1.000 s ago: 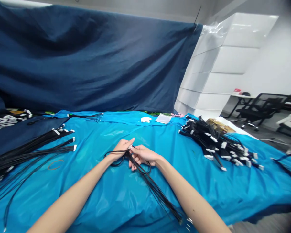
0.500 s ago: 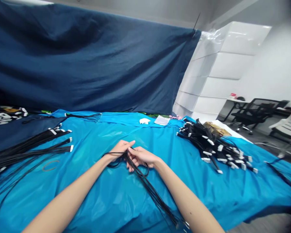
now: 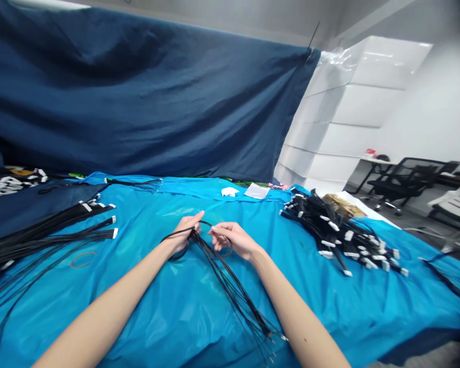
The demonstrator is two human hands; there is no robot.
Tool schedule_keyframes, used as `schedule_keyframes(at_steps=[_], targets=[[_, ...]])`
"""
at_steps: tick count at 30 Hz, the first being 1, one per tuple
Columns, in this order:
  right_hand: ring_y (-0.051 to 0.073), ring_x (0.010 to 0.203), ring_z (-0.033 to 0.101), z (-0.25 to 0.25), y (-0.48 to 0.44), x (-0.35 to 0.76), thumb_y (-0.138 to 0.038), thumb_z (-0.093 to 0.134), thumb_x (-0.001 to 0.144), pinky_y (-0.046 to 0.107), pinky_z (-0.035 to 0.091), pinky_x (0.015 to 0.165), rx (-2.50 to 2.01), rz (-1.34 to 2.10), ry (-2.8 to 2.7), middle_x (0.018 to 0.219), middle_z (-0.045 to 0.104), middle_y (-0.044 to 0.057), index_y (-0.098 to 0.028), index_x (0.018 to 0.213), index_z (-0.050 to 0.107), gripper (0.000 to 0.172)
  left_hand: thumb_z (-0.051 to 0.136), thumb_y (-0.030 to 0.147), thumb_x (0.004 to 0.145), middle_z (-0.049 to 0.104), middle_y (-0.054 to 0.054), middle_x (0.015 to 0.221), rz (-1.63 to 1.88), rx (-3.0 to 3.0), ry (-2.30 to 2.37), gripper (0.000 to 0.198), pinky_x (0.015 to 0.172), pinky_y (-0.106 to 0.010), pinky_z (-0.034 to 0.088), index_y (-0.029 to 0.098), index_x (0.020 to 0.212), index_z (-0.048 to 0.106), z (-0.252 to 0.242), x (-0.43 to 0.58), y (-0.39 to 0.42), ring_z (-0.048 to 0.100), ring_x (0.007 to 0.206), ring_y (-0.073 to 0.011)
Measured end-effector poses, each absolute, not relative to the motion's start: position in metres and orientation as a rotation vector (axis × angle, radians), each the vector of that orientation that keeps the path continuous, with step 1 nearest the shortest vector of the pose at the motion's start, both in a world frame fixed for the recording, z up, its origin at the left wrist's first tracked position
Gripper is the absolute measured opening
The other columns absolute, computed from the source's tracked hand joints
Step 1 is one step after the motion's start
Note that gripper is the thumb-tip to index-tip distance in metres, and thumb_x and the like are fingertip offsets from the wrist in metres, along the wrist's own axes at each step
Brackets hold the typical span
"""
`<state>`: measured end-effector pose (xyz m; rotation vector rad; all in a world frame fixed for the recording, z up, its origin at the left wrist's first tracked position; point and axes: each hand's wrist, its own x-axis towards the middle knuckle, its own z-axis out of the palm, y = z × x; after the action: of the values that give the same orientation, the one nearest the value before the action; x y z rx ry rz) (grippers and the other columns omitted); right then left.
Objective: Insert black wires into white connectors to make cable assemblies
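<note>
My left hand (image 3: 186,232) is closed around a bundle of thin black wires (image 3: 235,289) near its upper part, thumb pointing up. The strands fan out toward me and to the right, with small bare or metallic tips at the lower end near my right forearm. A dark loop of wire hangs by my left wrist. My right hand (image 3: 232,239) pinches a single black strand that arcs over from the left hand. A thin loop shows beneath the right fingers; what it joins is hidden.
Black cable bundles with white connectors (image 3: 80,220) lie at the left, near a thin brown loop (image 3: 82,254). A larger heap of such cables (image 3: 329,230) is at the right. White paper scraps (image 3: 256,191) lie at the back, before a dark blue curtain (image 3: 157,102).
My hands have drawn apart, the right one moving to the right with a strand stretched between them. The bundle's strands have spread out more.
</note>
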<state>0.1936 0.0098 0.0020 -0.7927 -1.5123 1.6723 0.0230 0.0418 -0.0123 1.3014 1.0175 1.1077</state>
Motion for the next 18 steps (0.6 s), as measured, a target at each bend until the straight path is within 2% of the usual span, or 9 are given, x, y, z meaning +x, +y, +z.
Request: schedule_keyframes(at_steps=[5,10,13,18], targets=[[0.006,0.046,0.051,0.002,0.01,0.192,-0.048,0.057,0.075,0.018,0.038,0.047,-0.809,1.601,-1.536,0.059,0.057,0.0,-0.012,0.079,0.061,0.036,0.056,0.044,0.07,0.033,0.006,0.04,1.16,1.188,0.93,0.04,0.043,-0.023,0.023,0.018,0.045,0.036,-0.011,0.026,0.038,0.03,0.038,-0.0067],[0.003,0.038,0.034,0.002,0.01,0.19,-0.051,0.055,0.075,0.017,0.023,0.038,-0.851,1.46,-1.58,0.046,0.044,-0.006,-0.012,0.071,0.06,0.04,0.053,0.043,0.072,0.03,0.006,0.038,1.202,1.16,0.907,0.044,0.042,-0.023,0.023,0.019,0.041,0.031,-0.01,0.031,0.035,0.028,0.038,-0.0063],[0.003,0.038,0.028,0.002,0.011,0.188,-0.052,0.054,0.075,0.018,0.019,0.038,-0.877,1.399,-1.597,0.045,0.038,-0.007,-0.012,0.068,0.058,0.041,0.054,0.043,0.071,0.033,0.006,0.037,1.247,1.142,0.923,0.044,0.042,-0.023,0.025,0.019,0.04,0.033,-0.011,0.033,0.035,0.028,0.038,-0.0064],[0.004,0.04,0.026,0.002,0.01,0.187,-0.054,0.051,0.075,0.019,0.018,0.039,-0.89,1.347,-1.599,0.045,0.035,-0.008,-0.013,0.069,0.057,0.042,0.056,0.042,0.069,0.035,0.006,0.038,1.243,1.12,0.903,0.042,0.055,-0.024,0.039,0.018,0.041,0.036,-0.011,0.034,0.033,0.031,0.038,-0.0057]])
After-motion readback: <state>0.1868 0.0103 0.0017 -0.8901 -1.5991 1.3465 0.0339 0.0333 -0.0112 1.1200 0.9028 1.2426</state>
